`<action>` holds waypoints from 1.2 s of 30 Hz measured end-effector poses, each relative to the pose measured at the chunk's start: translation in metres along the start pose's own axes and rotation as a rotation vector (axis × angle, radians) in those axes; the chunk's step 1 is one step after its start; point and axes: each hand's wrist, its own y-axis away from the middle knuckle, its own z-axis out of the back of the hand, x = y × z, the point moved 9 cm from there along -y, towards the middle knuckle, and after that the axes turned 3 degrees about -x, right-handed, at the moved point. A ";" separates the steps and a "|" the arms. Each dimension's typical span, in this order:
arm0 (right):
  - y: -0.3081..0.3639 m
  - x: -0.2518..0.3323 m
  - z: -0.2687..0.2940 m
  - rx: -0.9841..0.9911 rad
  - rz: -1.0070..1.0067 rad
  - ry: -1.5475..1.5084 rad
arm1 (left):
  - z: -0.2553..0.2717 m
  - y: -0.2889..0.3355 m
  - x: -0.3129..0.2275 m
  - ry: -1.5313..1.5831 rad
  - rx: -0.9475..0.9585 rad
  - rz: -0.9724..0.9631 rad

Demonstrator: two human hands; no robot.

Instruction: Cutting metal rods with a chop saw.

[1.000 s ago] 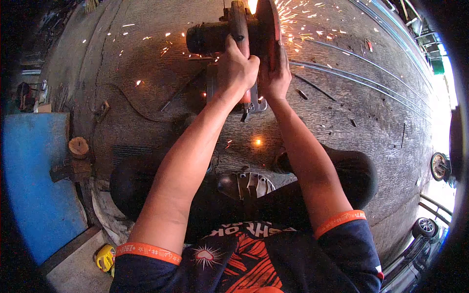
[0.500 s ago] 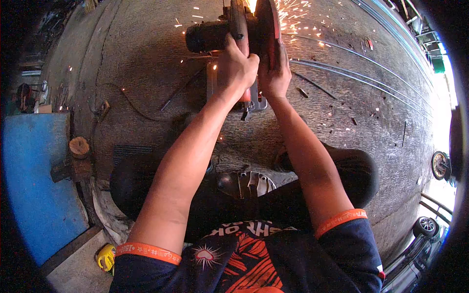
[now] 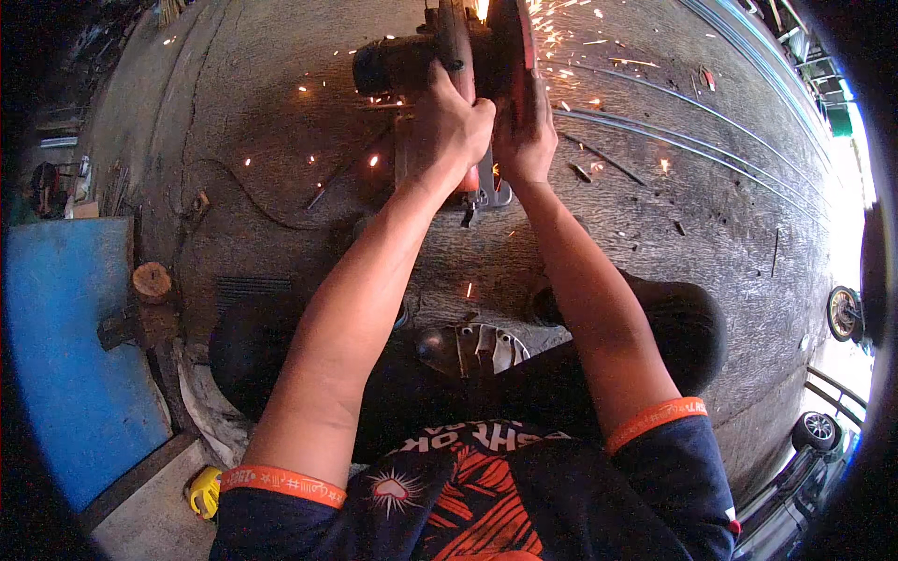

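A cut-off saw (image 3: pixel 393 70) with a dark motor and a round red-edged blade guard (image 3: pixel 520 47) stands at the top centre. My left hand (image 3: pixel 458 126) is closed round the saw's red handle (image 3: pixel 456 35). The lower edge of the guard lies between the thumb and fingers of my right hand (image 3: pixel 526 145), the fingers running up along its side. Bright sparks (image 3: pixel 552 33) spray from beside the guard at the top edge. What the disc is cutting is out of view. Part of the saw's metal base (image 3: pixel 405 154) shows below, between and beside my wrists.
Long metal rods (image 3: pixel 673 140) lie on the rough floor to the right. A cable (image 3: pixel 243 192) curves across the floor at left. Further left are a blue panel (image 3: pixel 75 327), a round wooden piece (image 3: pixel 152 280) and a yellow tape measure (image 3: pixel 203 493). A metal part (image 3: pixel 477 348) sits between my legs.
The spray of sparks has shifted, with glowing bits now lower and further left over the floor. Both hands keep nearly the same place on the saw.
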 end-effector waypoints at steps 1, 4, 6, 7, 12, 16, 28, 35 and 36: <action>0.000 0.000 0.000 -0.010 -0.007 0.020 | -0.004 0.001 0.003 0.091 0.053 0.050; 0.000 -0.001 0.000 -0.016 -0.020 0.042 | 0.002 0.001 -0.003 -0.030 -0.024 0.003; 0.001 -0.002 0.000 -0.012 -0.026 0.044 | 0.003 0.001 -0.004 -0.037 -0.035 -0.022; 0.001 -0.001 0.001 -0.016 -0.020 0.042 | 0.004 0.001 -0.006 -0.045 -0.046 -0.047; 0.001 0.002 0.000 -0.005 0.045 0.080 | 0.003 0.001 -0.005 -0.067 -0.047 -0.071; 0.001 -0.001 0.000 -0.021 0.011 0.027 | 0.004 0.001 -0.005 -0.086 -0.050 -0.060; 0.001 0.000 0.000 -0.013 0.021 0.053 | 0.003 0.001 -0.005 -0.029 -0.080 -0.117; 0.003 -0.002 -0.001 -0.006 0.004 0.038 | 0.002 0.004 -0.002 -0.082 -0.031 -0.033; 0.003 -0.002 -0.001 -0.006 0.003 0.038 | 0.002 0.004 -0.001 -0.076 -0.021 -0.024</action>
